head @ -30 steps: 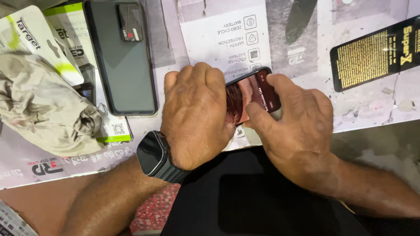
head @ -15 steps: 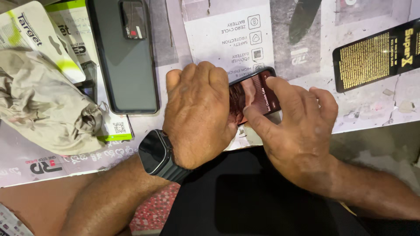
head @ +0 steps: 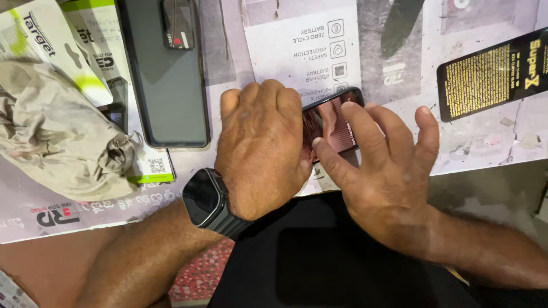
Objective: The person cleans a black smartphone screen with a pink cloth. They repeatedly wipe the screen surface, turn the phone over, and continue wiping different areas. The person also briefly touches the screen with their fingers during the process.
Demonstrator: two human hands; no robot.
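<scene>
A smartphone (head: pixel 337 122) with a lit reddish screen lies flat on the paper-covered table, mostly hidden under my hands. My left hand (head: pixel 262 148), with a black smartwatch (head: pixel 202 197) on its wrist, lies palm down over the phone's left part, fingers closed over its far edge, pinning it. My right hand (head: pixel 382 165) rests on the phone's right end with its fingers spread. The index finger and thumb touch the screen.
A second dark phone (head: pixel 165 74) lies face up at upper left with a small black part (head: pixel 177 23) on it. A crumpled grey cloth (head: pixel 57 137) and white-green packets (head: pixel 97 57) sit at left. A black label card (head: pixel 491 74) lies at upper right.
My right hand's fingers have spread wider over the phone's right end. The left hand stays pressed on the phone.
</scene>
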